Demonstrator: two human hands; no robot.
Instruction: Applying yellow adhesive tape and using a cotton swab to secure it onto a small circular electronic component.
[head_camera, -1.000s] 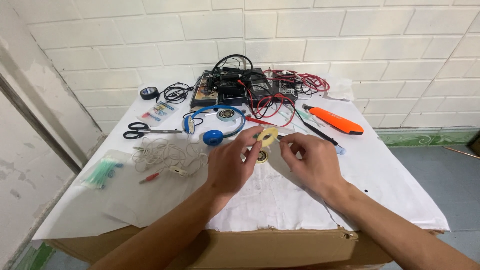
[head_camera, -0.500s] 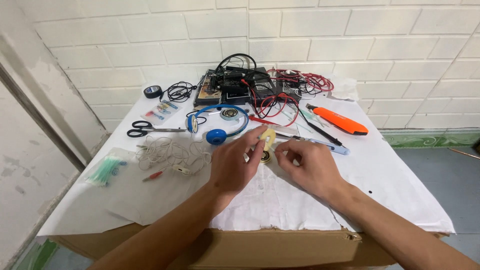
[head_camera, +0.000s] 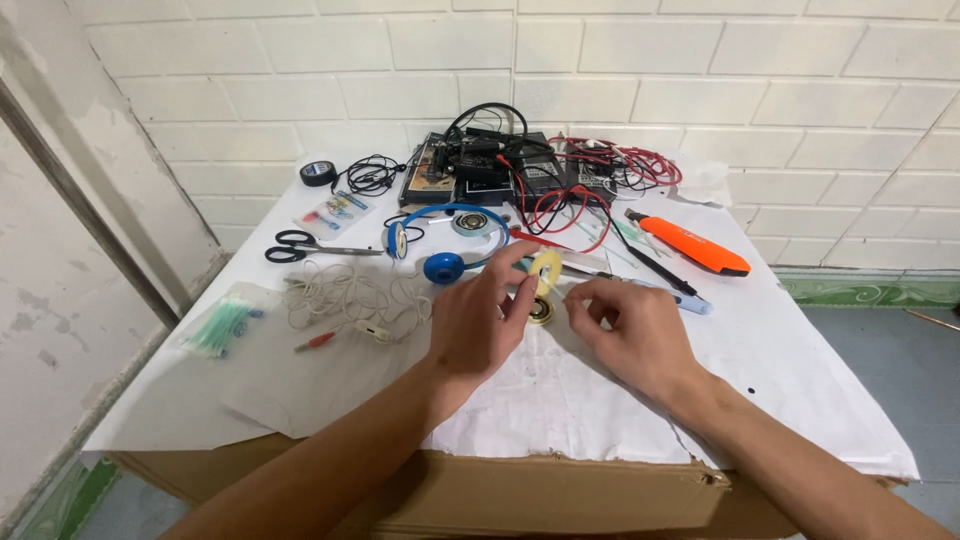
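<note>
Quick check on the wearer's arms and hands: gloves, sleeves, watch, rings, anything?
Both are bare. The left hand and right hand wear no gloves, and no rings show on the fingers in view. Both forearms are uncovered as far as the bottom edge of the frame, with no sleeve cuff showing. No watch, band or strap on either wrist, and no cables or markings attached to them.

Change over the last second. The left hand (head_camera: 478, 322) has kept its grip on the pale yellow ring (head_camera: 546, 270), now tilted upright above the small round metal part (head_camera: 541, 310). The right hand (head_camera: 632, 335) has drawn back from the ring toward the right; its fingers (head_camera: 585, 300) appear pinched together, possibly on something too small to make out.
</note>
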